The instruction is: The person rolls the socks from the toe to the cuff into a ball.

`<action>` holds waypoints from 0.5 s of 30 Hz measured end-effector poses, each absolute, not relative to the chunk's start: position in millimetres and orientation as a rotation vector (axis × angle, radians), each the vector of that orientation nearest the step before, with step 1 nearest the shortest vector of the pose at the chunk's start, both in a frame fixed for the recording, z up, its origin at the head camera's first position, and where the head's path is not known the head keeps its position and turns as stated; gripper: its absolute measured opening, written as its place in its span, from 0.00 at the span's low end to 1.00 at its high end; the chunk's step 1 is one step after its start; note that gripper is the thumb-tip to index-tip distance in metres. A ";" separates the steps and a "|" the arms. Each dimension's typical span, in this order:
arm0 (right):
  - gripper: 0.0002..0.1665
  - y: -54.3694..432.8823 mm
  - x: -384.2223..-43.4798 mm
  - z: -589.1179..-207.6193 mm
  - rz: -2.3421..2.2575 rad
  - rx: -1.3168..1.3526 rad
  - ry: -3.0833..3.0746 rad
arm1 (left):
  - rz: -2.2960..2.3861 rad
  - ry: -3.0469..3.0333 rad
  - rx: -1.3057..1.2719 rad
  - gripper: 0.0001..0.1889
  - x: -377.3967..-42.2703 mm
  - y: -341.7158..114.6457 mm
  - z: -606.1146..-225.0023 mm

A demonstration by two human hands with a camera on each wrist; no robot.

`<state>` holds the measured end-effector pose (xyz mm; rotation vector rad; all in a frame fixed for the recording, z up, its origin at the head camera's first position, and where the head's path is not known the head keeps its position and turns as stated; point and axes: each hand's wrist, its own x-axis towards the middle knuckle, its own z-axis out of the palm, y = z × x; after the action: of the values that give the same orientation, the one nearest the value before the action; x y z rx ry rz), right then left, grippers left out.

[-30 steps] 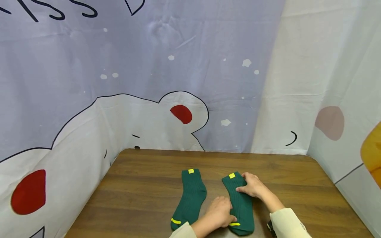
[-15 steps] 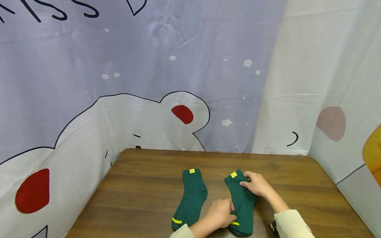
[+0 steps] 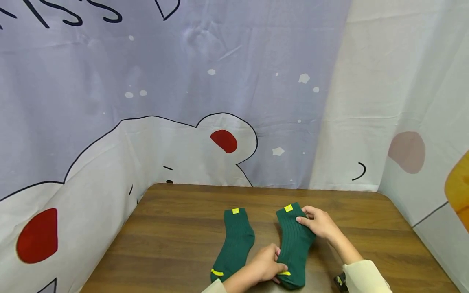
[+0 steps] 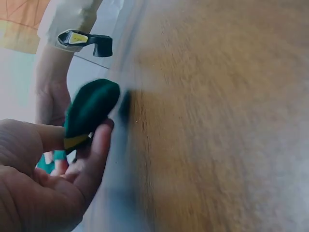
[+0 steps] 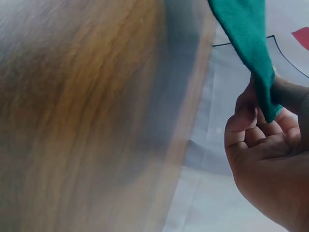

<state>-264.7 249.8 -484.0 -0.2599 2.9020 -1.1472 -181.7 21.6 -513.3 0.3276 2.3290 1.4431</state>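
Green ribbed-knit, yellow-tagged sock [image 3: 296, 248] is pinched at the toe by my left hand [image 3: 266, 262] and near the cuff by my right hand [image 3: 320, 224], seemingly just above the brown wood-grain table [image 3: 176, 232]. A matching green sock [image 3: 237, 240] lies flat to its left, before a printed lavender-and-white cloth backdrop [image 3: 234, 89].

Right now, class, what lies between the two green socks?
In the head view, bare tabletop shows between the upper ends of the resting sock and the held sock; lower down, the left hand lies between them.
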 end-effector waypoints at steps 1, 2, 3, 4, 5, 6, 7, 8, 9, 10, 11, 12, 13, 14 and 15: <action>0.11 249.6 -264.4 -483.2 -1.175 -0.243 2.884 | 1.510 2.269 0.316 0.15 -180.1 20.9 -513.7; 0.12 249.3 -264.3 -482.0 -1.203 -0.238 2.872 | 1.574 2.204 0.304 0.15 -178.8 20.1 -513.9; 0.13 249.0 -264.3 -481.5 -1.239 -0.226 2.851 | 1.614 2.160 0.299 0.15 -178.1 19.1 -513.9; 0.13 248.5 -264.4 -480.8 -1.276 -0.213 2.835 | 1.643 2.128 0.297 0.15 -177.7 17.9 -514.0; 0.14 248.1 -264.4 -480.4 -1.304 -0.199 2.824 | 1.663 2.109 0.297 0.15 -177.6 16.4 -513.9; 0.15 247.4 -264.5 -479.8 -1.333 -0.183 2.808 | 1.679 2.096 0.301 0.15 -177.7 14.7 -513.8; 0.16 246.9 -264.7 -479.0 -1.361 -0.182 2.788 | 1.688 2.087 0.303 0.14 -178.0 12.8 -513.6; 0.17 246.3 -264.7 -478.6 -1.377 -0.173 2.783 | 1.691 2.081 0.306 0.14 -178.3 10.6 -513.3; 0.18 245.5 -264.7 -478.4 -1.403 -0.155 2.764 | 1.694 2.079 0.317 0.14 -178.6 8.3 -513.0; 0.18 244.9 -264.5 -478.3 -1.412 -0.152 2.763 | 1.684 2.095 0.330 0.14 -178.8 5.9 -512.4; 0.19 244.3 -264.4 -478.1 -1.418 -0.156 2.758 | 1.676 2.105 0.341 0.14 -178.9 3.4 -511.9; 0.19 243.6 -264.5 -478.0 -1.439 -0.154 2.738 | 1.670 2.112 0.352 0.15 -179.2 1.0 -511.4; 0.19 243.1 -264.4 -478.1 -1.452 -0.150 2.726 | 1.659 2.125 0.363 0.15 -179.1 -1.2 -510.8; 0.19 242.4 -264.2 -478.2 -1.468 -0.138 2.717 | 1.647 2.140 0.375 0.15 -178.8 -3.5 -510.2; 0.19 241.8 -264.1 -478.2 -1.485 -0.140 2.702 | 1.630 2.161 0.387 0.16 -178.5 -5.8 -509.3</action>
<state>-264.1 241.8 -478.2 -0.1401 2.7025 -1.4855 -178.5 -5.8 -509.3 0.3867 2.1611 1.6303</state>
